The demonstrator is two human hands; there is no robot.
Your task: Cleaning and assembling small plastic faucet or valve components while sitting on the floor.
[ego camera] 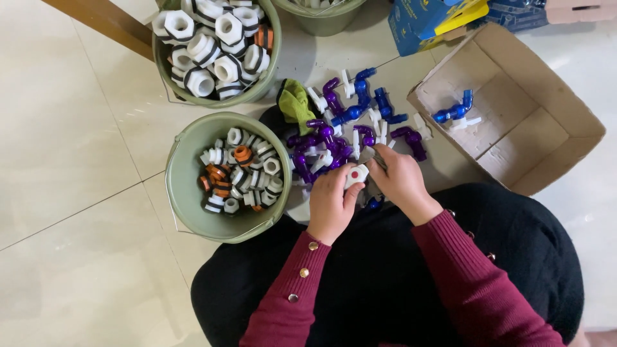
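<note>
While both hands meet over my lap, I judge this an assembly step: a small white fitting [355,175] with a red spot is being worked on. My left hand [331,205] is curled closed around it from seven o'clock; my right hand [400,180] pinches a thin grey tool [371,156] at its one o'clock edge. Next calls for steady pressure without slipping. Purple and blue tap parts [347,128] lie at twelve o'clock, a green bucket [177,193] of white nuts at nine.

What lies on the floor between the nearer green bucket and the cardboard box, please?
In the head view, a heap of purple and blue taps lies between nearer green bucket and cardboard box.
</note>
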